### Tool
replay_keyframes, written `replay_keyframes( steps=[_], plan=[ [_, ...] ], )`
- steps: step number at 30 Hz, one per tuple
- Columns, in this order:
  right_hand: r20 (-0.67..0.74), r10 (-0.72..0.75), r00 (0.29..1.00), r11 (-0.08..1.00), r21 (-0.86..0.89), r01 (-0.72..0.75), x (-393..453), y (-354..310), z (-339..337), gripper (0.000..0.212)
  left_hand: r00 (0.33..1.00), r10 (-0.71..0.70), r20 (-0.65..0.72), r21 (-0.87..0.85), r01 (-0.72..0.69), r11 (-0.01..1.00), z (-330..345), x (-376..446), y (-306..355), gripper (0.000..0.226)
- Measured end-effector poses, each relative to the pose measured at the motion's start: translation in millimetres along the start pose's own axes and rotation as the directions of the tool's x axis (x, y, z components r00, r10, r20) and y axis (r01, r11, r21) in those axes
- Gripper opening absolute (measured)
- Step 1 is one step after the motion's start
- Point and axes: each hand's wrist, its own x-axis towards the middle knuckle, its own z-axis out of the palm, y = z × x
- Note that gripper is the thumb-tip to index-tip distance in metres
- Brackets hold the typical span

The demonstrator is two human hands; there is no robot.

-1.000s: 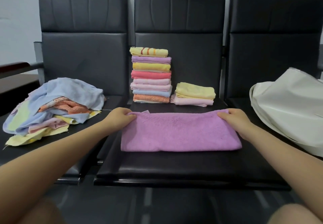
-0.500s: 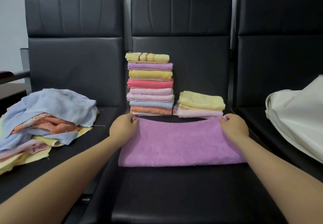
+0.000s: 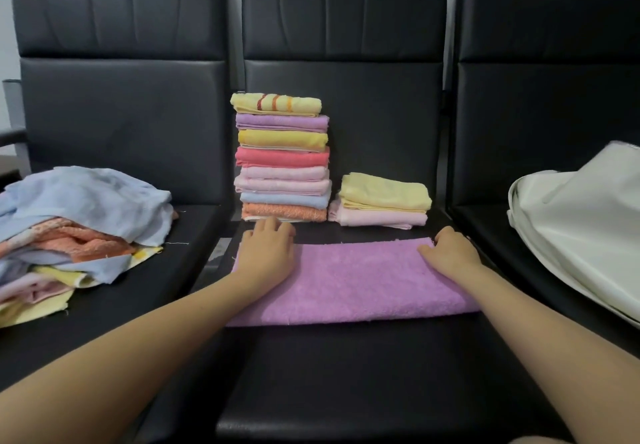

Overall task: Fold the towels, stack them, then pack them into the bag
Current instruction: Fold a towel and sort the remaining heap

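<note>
Three black padded seats (image 3: 346,374) stand against a pale wall. Flat left hand (image 3: 266,253) and right hand (image 3: 450,253) press the purple towel (image 3: 360,280); unfolded pile (image 3: 76,228) left, folded stack (image 3: 282,159) behind, white bag (image 3: 581,228) right.

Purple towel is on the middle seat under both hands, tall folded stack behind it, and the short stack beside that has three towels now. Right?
Not quite. The head view shows two towels in the short stack, yellow on pink, not three. The rest stands: the purple towel lies on the middle seat under the left hand and right hand, the tall stack behind.
</note>
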Motion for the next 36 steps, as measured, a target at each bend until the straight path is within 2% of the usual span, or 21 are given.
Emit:
replay_keyframes(
  steps=[2, 5, 8, 10, 11, 13, 16, 18, 20, 21, 22, 23, 24, 25, 26, 28, 30, 31, 33, 34, 36],
  plan=[
    [0.05, -0.021, 0.999, 0.999, -0.032, 0.022, -6.1, 4.6, -6.1, 0.034, 0.997, 0.083, -0.004, -0.075, -0.083, 0.994, -1.9, -6.5, 23.0, 0.033],
    [0.115, -0.03, 0.993, 0.993, -0.108, 0.042, -19.3, 6.2, -15.8, 0.04, 0.986, 0.152, 0.07, -0.154, -0.14, 0.978, -0.1, -15.5, 54.7, 0.043],
    [0.162, -0.025, 0.986, 0.989, -0.139, 0.048, -31.1, 3.7, -23.4, 0.042, 0.948, 0.19, 0.257, -0.197, -0.141, 0.97, 6.4, -26.1, 76.1, 0.051],
    [0.183, -0.031, 0.983, 0.992, -0.116, 0.053, -37.9, 2.1, -28.4, 0.04, 0.899, 0.223, 0.376, -0.115, -0.194, 0.974, 11.0, -33.1, 84.4, 0.057],
    [0.203, -0.035, 0.978, 0.997, -0.055, 0.047, -40.0, 2.3, -30.3, 0.036, 0.886, 0.228, 0.403, -0.082, -0.214, 0.973, 12.2, -35.5, 85.9, 0.057],
    [0.268, -0.015, 0.963, 0.981, 0.188, -0.037, -44.5, 0.2, -35.1, 0.024, 0.893, 0.228, 0.387, -0.079, -0.214, 0.974, 12.3, -35.8, 85.0, 0.056],
    [0.357, 0.05, 0.933, 0.807, 0.535, -0.248, -58.2, -15.3, -45.6, 0.015, 0.933, 0.24, 0.269, -0.193, -0.192, 0.962, 9.6, -33.7, 80.7, 0.043],
    [0.346, 0.073, 0.936, 0.695, 0.656, -0.296, -60.8, -30.7, -48.6, 0.02, 0.972, 0.168, 0.165, -0.343, -0.104, 0.933, 5.4, -30.6, 76.4, 0.035],
    [0.343, 0.034, 0.939, 0.64, 0.715, -0.284, -63.9, -48.7, -49.8, 0.017, 0.989, -0.011, 0.146, -0.534, 0.088, 0.841, -2.0, -25.9, 74.2, 0.034],
    [0.35, -0.03, 0.936, 0.622, 0.74, -0.257, -65.5, -56.4, -49.6, 0.016, 0.974, -0.109, 0.2, -0.641, 0.215, 0.737, -5.0, -23.1, 73.5, 0.034],
    [0.377, -0.104, 0.92, 0.612, 0.754, -0.24, -68.5, -63.4, -49.0, 0.02, 0.939, -0.186, 0.291, -0.735, 0.343, 0.584, -7.0, -20.8, 72.9, 0.035],
    [0.419, -0.192, 0.887, 0.606, 0.762, -0.229, -70.7, -68.6, -47.2, 0.025, 0.893, -0.225, 0.389, -0.794, 0.449, 0.41, -9.9, -20.1, 73.1, 0.037],
    [0.463, -0.283, 0.84, 0.602, 0.767, -0.22, -75.0, -73.0, -45.8, 0.028, 0.862, -0.231, 0.451, -0.817, 0.503, 0.283, -9.7, -20.3, 72.3, 0.039],
    [0.486, -0.357, 0.798, 0.609, 0.769, -0.196, -77.5, -76.3, -42.9, 0.028, 0.856, -0.205, 0.475, -0.82, 0.515, 0.248, -10.0, -21.5, 72.4, 0.042],
    [0.481, -0.388, 0.786, 0.628, 0.762, -0.156, -80.9, -78.2, -40.7, 0.026, 0.866, -0.173, 0.47, -0.809, 0.501, 0.307, -10.2, -22.9, 72.2, 0.044],
    [0.389, -0.364, 0.846, 0.714, 0.7, -0.016, -80.6, -78.5, -33.2, 0.021, 0.893, -0.146, 0.425, -0.778, 0.443, 0.447, -7.1, -24.8, 72.2, 0.042],
    [0.231, -0.35, 0.908, 0.844, 0.499, 0.199, -73.3, -70.8, -22.6, 0.02, 0.896, -0.108, 0.43, -0.745, 0.42, 0.518, -6.4, -24.6, 74.6, 0.057],
    [0.161, -0.375, 0.913, 0.886, 0.351, 0.302, -70.9, -65.1, -17.8, 0.023, 0.902, -0.097, 0.421, -0.726, 0.399, 0.56, -6.2, -23.8, 76.6, 0.063],
    [0.134, -0.459, 0.878, 0.889, 0.075, 0.453, -70.6, -55.6, -8.7, 0.038, 0.927, -0.102, 0.36, -0.706, 0.342, 0.62, -5.0, -22.9, 77.1, 0.066],
    [0.149, -0.518, 0.842, 0.852, 0.0, 0.524, -73.3, -54.0, -5.5, 0.046, 0.94, -0.108, 0.322, -0.711, 0.316, 0.628, -5.6, -23.1, 76.4, 0.065],
    [0.189, -0.603, 0.775, 0.786, -0.024, 0.617, -79.0, -56.5, -1.8, 0.054, 0.963, -0.102, 0.249, -0.7, 0.252, 0.668, -6.6, -24.0, 71.9, 0.063]
  ],
)
